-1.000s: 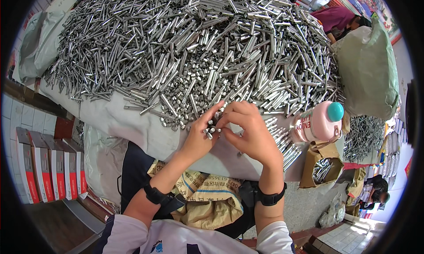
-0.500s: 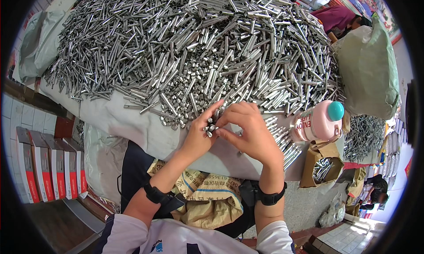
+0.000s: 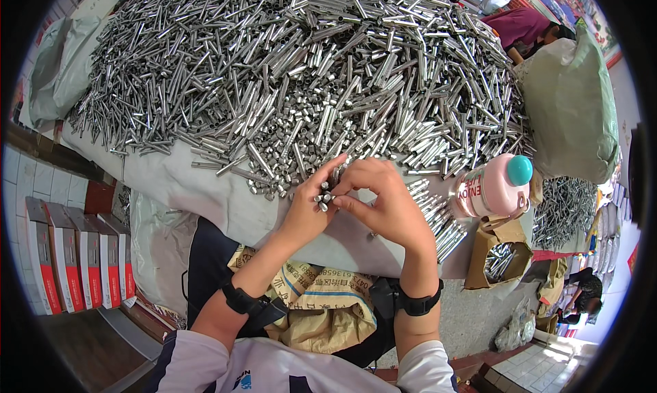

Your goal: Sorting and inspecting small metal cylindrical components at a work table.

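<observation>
Five red-and-white boxes (image 3: 75,259) stand in row at far left, below table edge. Big heap of metal tubes (image 3: 301,71) covers grey cloth (image 3: 198,188) on table. My left hand (image 3: 309,208) pinches small bundle of short tubes (image 3: 323,197), ends facing me, just at near edge of heap. My right hand (image 3: 387,205) closes on same bundle from other side, fingertips touching it. Sorted tubes (image 3: 438,218) lie just right of my hands. Pink bottle with teal cap (image 3: 494,186) stands further right, cardboard box (image 3: 497,262) below it.

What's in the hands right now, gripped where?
Left hand pinches a small bundle of short metal tubes near their ends; right hand fingertips touch the same bundle.
</observation>
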`<state>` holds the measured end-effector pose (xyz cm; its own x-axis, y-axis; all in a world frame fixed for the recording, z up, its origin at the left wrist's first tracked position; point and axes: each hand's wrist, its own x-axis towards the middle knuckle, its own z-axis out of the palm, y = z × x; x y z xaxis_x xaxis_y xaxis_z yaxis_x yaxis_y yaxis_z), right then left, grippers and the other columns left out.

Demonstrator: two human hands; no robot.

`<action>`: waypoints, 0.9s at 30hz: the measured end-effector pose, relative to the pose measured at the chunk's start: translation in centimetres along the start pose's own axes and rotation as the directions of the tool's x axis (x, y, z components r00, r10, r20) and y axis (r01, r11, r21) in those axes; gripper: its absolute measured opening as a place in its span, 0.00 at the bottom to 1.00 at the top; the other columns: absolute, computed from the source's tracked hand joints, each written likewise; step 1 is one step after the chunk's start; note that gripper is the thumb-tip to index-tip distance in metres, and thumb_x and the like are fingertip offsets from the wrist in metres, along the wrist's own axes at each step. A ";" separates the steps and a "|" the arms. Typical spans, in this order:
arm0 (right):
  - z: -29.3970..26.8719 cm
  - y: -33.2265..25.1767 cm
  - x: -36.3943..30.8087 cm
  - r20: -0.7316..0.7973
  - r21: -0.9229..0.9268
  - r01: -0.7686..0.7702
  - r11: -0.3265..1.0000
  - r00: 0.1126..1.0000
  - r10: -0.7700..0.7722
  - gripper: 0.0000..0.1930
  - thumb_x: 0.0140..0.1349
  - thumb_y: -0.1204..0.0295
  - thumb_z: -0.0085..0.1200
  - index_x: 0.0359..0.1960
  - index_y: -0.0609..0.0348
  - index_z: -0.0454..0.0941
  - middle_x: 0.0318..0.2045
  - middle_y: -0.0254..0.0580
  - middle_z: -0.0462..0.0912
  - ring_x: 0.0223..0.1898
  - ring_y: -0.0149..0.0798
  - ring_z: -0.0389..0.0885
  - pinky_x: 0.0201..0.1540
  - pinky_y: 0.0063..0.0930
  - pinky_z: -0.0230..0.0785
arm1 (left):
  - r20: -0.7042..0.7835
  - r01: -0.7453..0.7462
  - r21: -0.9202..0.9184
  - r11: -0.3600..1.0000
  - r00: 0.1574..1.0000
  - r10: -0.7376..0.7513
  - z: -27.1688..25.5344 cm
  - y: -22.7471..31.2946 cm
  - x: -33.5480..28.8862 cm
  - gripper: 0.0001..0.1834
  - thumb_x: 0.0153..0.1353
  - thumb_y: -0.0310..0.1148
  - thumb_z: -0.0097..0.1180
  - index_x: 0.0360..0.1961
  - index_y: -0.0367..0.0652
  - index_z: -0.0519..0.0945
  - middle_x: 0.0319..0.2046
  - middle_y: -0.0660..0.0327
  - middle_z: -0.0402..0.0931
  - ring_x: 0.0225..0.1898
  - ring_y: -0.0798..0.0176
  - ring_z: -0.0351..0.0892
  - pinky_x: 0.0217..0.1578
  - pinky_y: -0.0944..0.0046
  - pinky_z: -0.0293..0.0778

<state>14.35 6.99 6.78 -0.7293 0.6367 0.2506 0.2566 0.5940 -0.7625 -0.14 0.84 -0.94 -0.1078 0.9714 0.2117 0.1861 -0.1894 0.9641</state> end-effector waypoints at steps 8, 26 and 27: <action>0.1 0.6 -0.1 -0.006 0.043 0.006 0.999 1.000 -0.006 0.04 0.49 0.74 0.58 0.27 0.57 0.78 0.27 0.38 0.78 0.34 0.42 0.73 0.42 0.34 0.60 | 0.005 -0.006 0.023 1.000 1.000 0.005 0.1 -0.1 0.0 0.29 0.56 0.17 0.52 0.61 0.40 0.66 0.38 0.60 0.79 0.39 0.71 0.78 0.43 0.71 0.73; 0.3 -0.4 -0.1 0.010 -0.102 0.019 0.995 1.000 -0.018 0.08 0.47 0.76 0.57 0.32 0.58 0.79 0.29 0.41 0.78 0.36 0.44 0.73 0.44 0.35 0.61 | 0.025 0.048 -0.018 0.999 0.999 -0.048 -0.1 0.5 0.0 0.31 0.53 0.15 0.50 0.61 0.42 0.67 0.42 0.59 0.79 0.42 0.71 0.76 0.45 0.70 0.71; 0.3 -0.4 0.0 0.007 -0.095 0.018 0.995 1.000 -0.017 0.09 0.47 0.77 0.57 0.32 0.58 0.78 0.29 0.41 0.78 0.36 0.45 0.73 0.44 0.35 0.62 | 0.022 0.047 -0.015 0.999 0.999 -0.047 -0.1 0.5 0.0 0.31 0.53 0.15 0.50 0.61 0.42 0.67 0.42 0.59 0.79 0.42 0.71 0.76 0.45 0.70 0.71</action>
<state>14.02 6.61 6.90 -0.7378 0.6231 0.2596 0.3026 0.6490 -0.6980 -0.14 0.74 -0.40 -0.0947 0.9821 0.1630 0.1663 -0.1459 0.9752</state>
